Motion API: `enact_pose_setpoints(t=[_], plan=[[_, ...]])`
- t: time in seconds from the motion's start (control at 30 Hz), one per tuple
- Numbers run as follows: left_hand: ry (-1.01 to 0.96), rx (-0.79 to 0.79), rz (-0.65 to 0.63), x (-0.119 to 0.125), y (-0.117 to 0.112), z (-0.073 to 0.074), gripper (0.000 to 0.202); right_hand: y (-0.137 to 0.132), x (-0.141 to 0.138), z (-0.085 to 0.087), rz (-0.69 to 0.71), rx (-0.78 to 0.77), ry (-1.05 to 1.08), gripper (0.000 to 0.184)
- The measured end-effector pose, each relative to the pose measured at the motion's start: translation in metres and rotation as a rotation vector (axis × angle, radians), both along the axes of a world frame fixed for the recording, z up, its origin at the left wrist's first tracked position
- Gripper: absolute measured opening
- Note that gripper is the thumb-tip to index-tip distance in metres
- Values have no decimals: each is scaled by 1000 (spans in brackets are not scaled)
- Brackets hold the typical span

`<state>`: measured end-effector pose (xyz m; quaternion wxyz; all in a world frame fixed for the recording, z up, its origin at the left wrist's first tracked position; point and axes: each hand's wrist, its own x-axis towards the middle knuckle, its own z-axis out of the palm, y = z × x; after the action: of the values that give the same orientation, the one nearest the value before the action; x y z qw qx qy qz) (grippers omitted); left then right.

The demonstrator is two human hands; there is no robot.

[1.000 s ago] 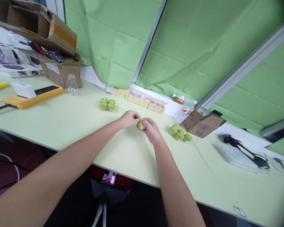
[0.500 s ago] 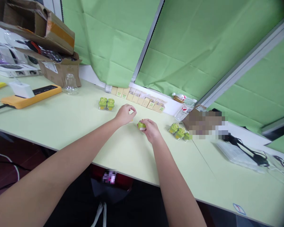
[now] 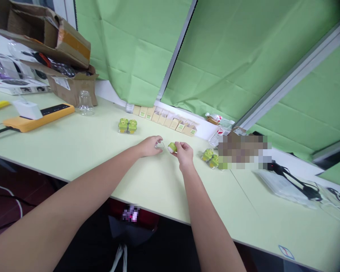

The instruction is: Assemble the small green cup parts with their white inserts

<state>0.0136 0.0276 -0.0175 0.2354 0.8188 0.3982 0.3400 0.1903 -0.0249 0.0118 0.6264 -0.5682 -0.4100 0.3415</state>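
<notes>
Your right hand (image 3: pixel 184 155) is closed, its fingertips pinching a small green-and-white piece (image 3: pixel 172 147) low over the pale green table (image 3: pixel 73 145). Your left hand (image 3: pixel 149 146) is curled, gripping a small clear plastic shell (image 3: pixel 159 145) just beside it. The shell is thin and slick, so a light pinch could let it slip, and it would be hard to spot on the table. The rounded green piece could roll if dropped, perhaps into the green clear-packed cluster (image 3: pixel 209 155) on your right. Another cluster (image 3: pixel 127 126) sits on your left, below a row of small cardboard boxes (image 3: pixel 164 120). Their labels are too small to read, and no brand or writing is legible.
</notes>
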Motion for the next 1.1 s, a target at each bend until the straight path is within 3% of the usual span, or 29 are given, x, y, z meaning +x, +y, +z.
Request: enact_pose_setpoints(t=[0.13, 0.3, 0.63, 0.83, 0.93, 1.1], plan=[[-36, 118, -64, 2, -16, 14, 63, -3, -1, 5, 36, -13, 88, 22], [-112, 148, -124, 7, -28, 25, 61, -6, -2, 10, 112, -70, 172, 17], [-68, 87, -73, 7, -23, 20, 63, -3, 0, 7, 117, -93, 130, 19], [-6, -88, -22, -1, -10, 12, 92, -3, -1, 6, 58, 46, 9, 26], [-31, -172, -100, -1, -7, 8, 83, -1, -2, 1, 74, 150, -125, 30], [-103, -152, -200, 8, -14, 9, 62, 1, -4, -6, 223, 240, -308, 31]])
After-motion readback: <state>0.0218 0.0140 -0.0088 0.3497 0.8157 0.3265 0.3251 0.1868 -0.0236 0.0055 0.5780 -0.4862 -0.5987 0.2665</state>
